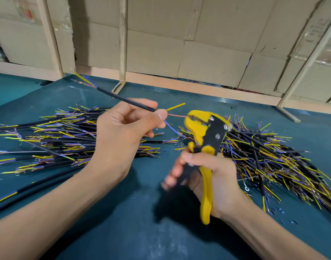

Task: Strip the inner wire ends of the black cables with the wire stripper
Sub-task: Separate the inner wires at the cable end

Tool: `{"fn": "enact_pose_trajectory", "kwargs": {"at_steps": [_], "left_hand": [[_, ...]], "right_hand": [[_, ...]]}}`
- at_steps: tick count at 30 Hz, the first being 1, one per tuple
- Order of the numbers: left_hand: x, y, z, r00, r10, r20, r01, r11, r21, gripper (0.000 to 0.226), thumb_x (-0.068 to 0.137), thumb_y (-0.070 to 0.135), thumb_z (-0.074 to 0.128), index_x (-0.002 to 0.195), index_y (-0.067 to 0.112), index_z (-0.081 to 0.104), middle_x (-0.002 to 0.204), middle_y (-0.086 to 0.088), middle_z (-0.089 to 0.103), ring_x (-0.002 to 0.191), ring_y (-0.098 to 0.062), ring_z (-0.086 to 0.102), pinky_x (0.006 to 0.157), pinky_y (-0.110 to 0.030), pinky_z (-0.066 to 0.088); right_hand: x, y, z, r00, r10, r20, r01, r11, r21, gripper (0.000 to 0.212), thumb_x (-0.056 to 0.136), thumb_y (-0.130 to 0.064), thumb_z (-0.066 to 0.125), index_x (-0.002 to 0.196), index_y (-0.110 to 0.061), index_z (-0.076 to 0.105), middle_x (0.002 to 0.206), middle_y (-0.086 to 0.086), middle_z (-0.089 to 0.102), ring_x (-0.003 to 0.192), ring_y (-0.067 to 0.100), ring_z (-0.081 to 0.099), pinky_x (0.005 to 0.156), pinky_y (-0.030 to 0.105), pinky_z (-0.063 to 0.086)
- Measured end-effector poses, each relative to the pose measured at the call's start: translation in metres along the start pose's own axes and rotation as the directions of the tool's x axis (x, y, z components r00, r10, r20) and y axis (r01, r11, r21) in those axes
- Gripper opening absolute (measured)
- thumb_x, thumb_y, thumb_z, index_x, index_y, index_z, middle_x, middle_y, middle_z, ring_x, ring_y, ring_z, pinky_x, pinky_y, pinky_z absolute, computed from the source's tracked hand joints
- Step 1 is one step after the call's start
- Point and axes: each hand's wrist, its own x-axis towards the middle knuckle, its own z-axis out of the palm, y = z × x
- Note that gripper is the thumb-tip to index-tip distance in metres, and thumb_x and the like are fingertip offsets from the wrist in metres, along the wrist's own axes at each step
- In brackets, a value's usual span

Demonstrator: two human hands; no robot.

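1. Nearest the front edge of the teal-covered worktop [123, 222], the yellow-and-black wire stripper with metal rivets [204, 147] is gripped by the right hand [213, 177]. Its fingers [172, 177] are curled round the black handle, blurred by motion, and its palm is closed on the yellow handle.
2. Just beyond, a thin black cable with coloured inner wires [123, 99] is pinched by the left hand [123, 128] between thumb and forefinger close to its stripped-back end; the remaining fingers are curled loosely beneath.
3. A pink inner wire [176, 115] is seen running from the pinch into the stripper's yellow head; a yellow inner wire [175, 106] points up and away, and a blue inner wire [171, 127] droops below.
4. A slip is judged possible: with a weak pinch, the cable could be dragged through rather than the insulation cut. Copper strands could be nicked if the wire is seated crookedly. The blue wire could be caught in the head by accident.
5. Farther back, a heap of black cables [54, 136] is spread toward the left edge and a second heap of black cables [269, 158] toward the right edge, with frayed yellow, blue and copper ends.
6. At the far edge, cardboard boxes [207, 44] are stacked behind pale wooden posts [122, 38].
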Motion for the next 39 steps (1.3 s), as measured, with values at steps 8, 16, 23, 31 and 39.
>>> {"fn": "enact_pose_trajectory", "kwargs": {"at_steps": [8,16,23,31,39], "left_hand": [[0.004,0.006,0.001,0.992,-0.102,-0.074,0.080,0.964,-0.254,0.020,0.072,0.005,0.077,0.087,0.011,0.066,0.068,-0.010,0.067,0.072,-0.025,0.073,0.060,-0.027,0.051],[-0.003,0.006,0.007,0.997,-0.048,-0.067,0.034,0.981,-0.193,0.021,0.070,0.009,0.079,0.083,0.011,0.063,0.063,-0.006,0.067,0.074,-0.027,0.074,0.062,-0.026,0.051],[-0.006,0.002,0.007,0.998,-0.032,-0.062,0.025,0.995,-0.101,0.025,0.070,0.013,0.081,0.087,0.009,0.063,0.077,-0.013,0.074,0.076,-0.027,0.075,0.065,-0.027,0.053],[-0.006,-0.002,0.005,0.998,-0.011,-0.061,0.010,1.000,-0.014,0.025,0.067,0.022,0.084,0.083,0.013,0.068,0.074,-0.006,0.074,0.073,-0.020,0.072,0.064,-0.024,0.052],[-0.001,0.005,0.004,0.987,0.102,-0.122,-0.079,0.979,0.187,0.019,0.076,0.012,0.085,0.082,0.013,0.067,0.067,0.007,0.070,0.061,-0.004,0.063,0.060,-0.014,0.047]], "right_hand": [[0.004,0.006,-0.010,0.987,-0.100,0.124,0.122,0.974,-0.189,0.014,0.078,-0.021,0.073,0.075,-0.008,0.071,0.070,0.021,0.066,0.065,0.042,0.069,0.076,0.078,0.046],[0.004,0.007,-0.010,0.988,-0.118,0.101,0.135,0.975,-0.179,0.015,0.079,-0.020,0.073,0.076,-0.005,0.070,0.071,0.022,0.066,0.065,0.043,0.069,0.078,0.080,0.045],[0.005,0.005,-0.009,0.992,-0.090,0.088,0.105,0.978,-0.179,0.018,0.076,-0.020,0.075,0.077,-0.003,0.070,0.072,0.025,0.065,0.066,0.045,0.069,0.075,0.067,0.054],[0.003,-0.006,-0.005,0.998,-0.061,0.009,0.061,0.969,-0.237,0.018,0.052,-0.022,0.072,0.058,-0.007,0.064,0.056,0.022,0.057,0.046,0.037,0.059,0.055,0.049,0.053],[0.005,0.002,-0.001,0.993,0.110,0.038,-0.112,0.993,0.044,0.016,0.066,-0.023,0.068,0.065,-0.007,0.063,0.064,0.016,0.056,0.054,0.032,0.059,0.059,0.042,0.056]]}}
